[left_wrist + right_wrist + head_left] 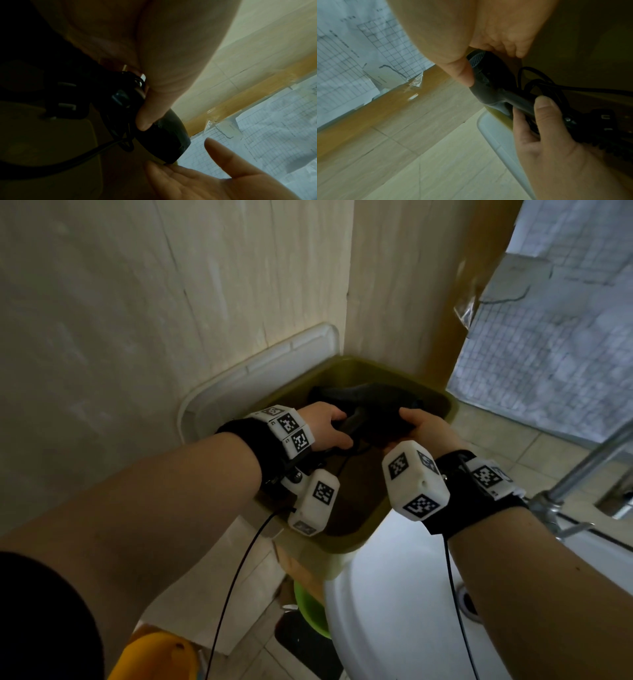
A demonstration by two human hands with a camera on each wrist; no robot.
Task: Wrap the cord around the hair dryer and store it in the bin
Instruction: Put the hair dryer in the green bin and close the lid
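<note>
A black hair dryer [373, 402] hangs over the open mouth of an olive-green bin [352, 539] in the corner. My left hand [334, 429] grips its handle [520, 100] together with loops of the black cord [541, 82]. The plug [68, 104] sticks out below that hand, prongs showing. My right hand [411, 426] holds the barrel at the mesh end [476, 58], thumb on one side and fingers curled round the other. How tightly the cord is wound is hidden by the left hand.
A white lid [239, 381] leans on the wall behind the bin. A white basin [394, 611] and chrome pipe [589, 460] lie close on the right. A green bowl [310, 607] and a yellow object [154, 655] sit on the floor below.
</note>
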